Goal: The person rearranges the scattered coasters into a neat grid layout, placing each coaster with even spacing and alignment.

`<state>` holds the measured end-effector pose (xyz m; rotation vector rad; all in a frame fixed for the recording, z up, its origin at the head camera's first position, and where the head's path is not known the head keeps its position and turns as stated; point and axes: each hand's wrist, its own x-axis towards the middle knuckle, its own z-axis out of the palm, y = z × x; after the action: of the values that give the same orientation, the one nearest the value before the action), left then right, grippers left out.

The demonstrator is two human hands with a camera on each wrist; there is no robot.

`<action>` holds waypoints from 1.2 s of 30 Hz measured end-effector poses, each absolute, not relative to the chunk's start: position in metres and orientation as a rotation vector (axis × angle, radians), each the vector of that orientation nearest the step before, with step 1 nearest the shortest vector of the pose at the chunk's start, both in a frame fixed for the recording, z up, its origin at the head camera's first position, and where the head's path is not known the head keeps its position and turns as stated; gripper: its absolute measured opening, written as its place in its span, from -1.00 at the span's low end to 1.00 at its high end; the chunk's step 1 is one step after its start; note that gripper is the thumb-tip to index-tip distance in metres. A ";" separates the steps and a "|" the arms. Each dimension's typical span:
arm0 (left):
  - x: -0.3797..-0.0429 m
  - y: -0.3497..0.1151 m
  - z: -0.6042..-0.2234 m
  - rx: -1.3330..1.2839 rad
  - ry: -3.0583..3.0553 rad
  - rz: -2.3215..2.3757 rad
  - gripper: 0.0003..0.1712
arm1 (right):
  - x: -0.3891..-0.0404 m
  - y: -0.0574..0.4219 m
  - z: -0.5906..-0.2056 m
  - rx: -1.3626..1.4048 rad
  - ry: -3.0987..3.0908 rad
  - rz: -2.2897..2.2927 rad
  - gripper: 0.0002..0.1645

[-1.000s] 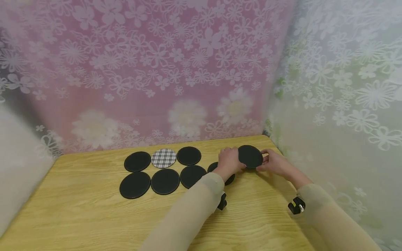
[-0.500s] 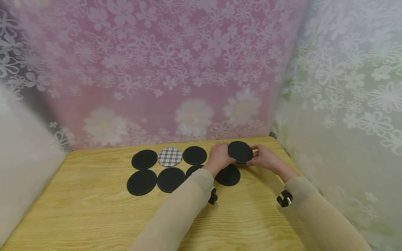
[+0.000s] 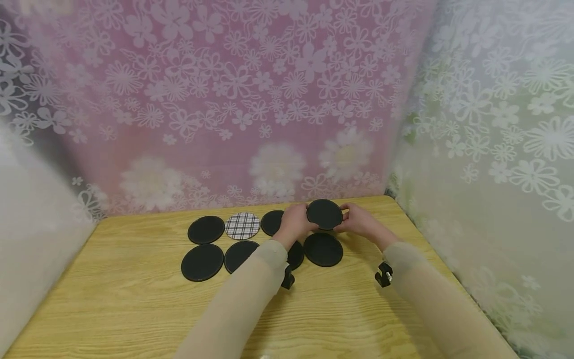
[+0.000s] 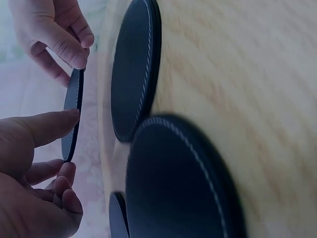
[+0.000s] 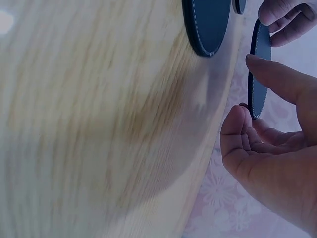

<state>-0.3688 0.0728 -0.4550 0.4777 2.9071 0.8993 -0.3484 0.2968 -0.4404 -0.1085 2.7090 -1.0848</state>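
Observation:
A round black coaster with pale edge stitching is held between both hands, raised off the table near its back edge. My left hand pinches its left rim, and my right hand pinches its right rim. In the left wrist view the held coaster appears nearly edge-on, clear of the tabletop. The right wrist view shows the thumb and fingers of my right hand at its rim. Just in front of it lies another black coaster. My left hand and sleeve partly cover several coasters to the left.
Flat on the wood-grain table lie two rows of coasters, black ones and a plaid one in the back row. A pink floral curtain hangs behind, and a pale floral curtain borders the right side.
Both hands have carried the black coaster leftward, from the back right to behind the rightmost front-row coaster. The view has shifted slightly. The coasters on the table stay put.

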 end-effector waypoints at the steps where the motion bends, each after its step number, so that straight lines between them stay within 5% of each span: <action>1: -0.371 0.070 -0.456 0.475 2.904 0.900 -0.19 | -0.351 0.294 -0.442 -0.108 2.705 -1.091 0.01; 12: -0.395 0.049 -0.484 0.469 2.888 1.015 -0.23 | -0.362 0.274 -0.451 -0.160 2.660 -1.112 -0.04; 36: -0.376 0.038 -0.469 0.419 2.905 0.823 -0.49 | -0.377 0.265 -0.458 -0.139 2.654 -0.951 -0.09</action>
<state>-0.3763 0.0379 -0.4688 0.4189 2.9052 0.8232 -0.3771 0.2650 -0.4583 -0.1387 2.6543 -0.9509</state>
